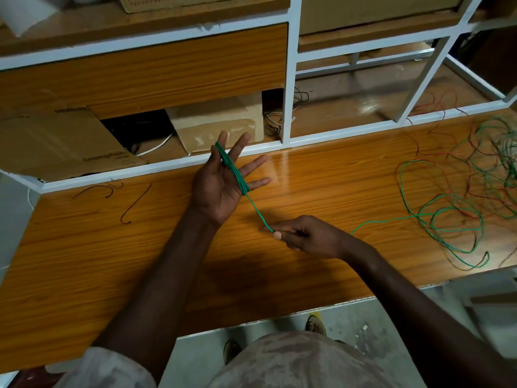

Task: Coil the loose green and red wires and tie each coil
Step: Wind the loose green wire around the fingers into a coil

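Your right hand [303,236] pinches the thin green wire [258,212] taut, feeding it up-left from that grip to your spread, released left hand [223,177], whose fingers serve as the coil's former above the wooden desk [140,261].

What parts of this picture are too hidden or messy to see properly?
Head view only:
- Wire pile: cut off by the right edge; red and green strands too tangled to follow.
- Green wire: where it passes through the right hand, the curled fingers hide it.
- Coil on the left hand: turns too thin to count.
- Cardboard box: contents hidden, shelf dark.
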Tool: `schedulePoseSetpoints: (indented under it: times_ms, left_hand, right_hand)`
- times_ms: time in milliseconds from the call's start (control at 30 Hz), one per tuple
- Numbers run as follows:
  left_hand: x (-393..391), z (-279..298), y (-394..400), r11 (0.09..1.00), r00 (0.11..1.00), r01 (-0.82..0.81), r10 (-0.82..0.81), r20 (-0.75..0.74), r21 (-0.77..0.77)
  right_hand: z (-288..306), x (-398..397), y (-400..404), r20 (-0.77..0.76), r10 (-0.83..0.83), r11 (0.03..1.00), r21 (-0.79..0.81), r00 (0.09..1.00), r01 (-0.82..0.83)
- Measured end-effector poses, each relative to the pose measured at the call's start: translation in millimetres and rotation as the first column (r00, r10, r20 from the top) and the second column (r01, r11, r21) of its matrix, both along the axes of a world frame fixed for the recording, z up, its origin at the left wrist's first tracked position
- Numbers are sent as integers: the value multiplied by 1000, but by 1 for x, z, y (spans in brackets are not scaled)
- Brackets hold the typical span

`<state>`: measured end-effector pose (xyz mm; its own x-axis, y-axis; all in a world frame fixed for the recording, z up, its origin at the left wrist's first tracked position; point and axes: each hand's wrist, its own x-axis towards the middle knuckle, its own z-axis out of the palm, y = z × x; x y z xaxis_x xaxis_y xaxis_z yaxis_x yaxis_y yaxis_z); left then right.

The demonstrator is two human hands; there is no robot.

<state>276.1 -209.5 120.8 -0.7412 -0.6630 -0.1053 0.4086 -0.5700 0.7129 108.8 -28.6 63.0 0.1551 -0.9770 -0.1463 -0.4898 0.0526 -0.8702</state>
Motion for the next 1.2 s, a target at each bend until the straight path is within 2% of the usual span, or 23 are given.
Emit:
schedulePoseSetpoints:
  times_ms: [100,167,233,300,367,433,600,700,867,1000,1133,1200]
  left_hand:
    - [0,-8,-8,987,966,-45,82,246,-154]
    - [2,-25,-11,943,876,-11,169,452,-332]
    - [10,-44,-12,872,806,87,223,548,-483]
    - [20,-57,-11,766,753,261,219,621,-587]
    - [28,-68,-6,687,700,427,160,696,-588]
    - [28,-75,4,690,678,522,21,735,-502]
    - [27,-54,40,764,729,593,-373,573,-257]
    - [38,-34,52,756,723,632,-494,483,-172]
    - [44,-16,58,802,801,580,-530,277,-144]
    - [45,-5,58,861,870,493,-488,71,-125]
    - [39,-3,53,887,890,450,-455,-36,-100]
    - [35,-5,48,905,901,418,-425,-91,-80]
  right_hand:
    - [14,3,5,40,46,999,-17,998,-46]
    - [29,-1,6,26,33,999,-27,999,-32]
    - [48,-9,5,0,13,998,-56,1000,-13]
    - [65,-24,4,30,-64,992,-102,997,67]
    - [79,-40,2,42,-153,976,-153,987,157]
    - [85,-51,-4,-25,-218,954,-218,976,208]
    - [79,-65,-28,-96,-456,847,-353,885,398]
    - [71,-68,-39,-89,-482,826,-377,872,419]
    - [48,-62,-49,-66,-459,839,-359,886,408]
    - [30,-51,-45,-85,-426,870,-312,901,382]
    - [18,-40,-37,-69,-375,899,-271,924,345]
    - [14,-31,-31,-31,-332,927,-195,943,320]
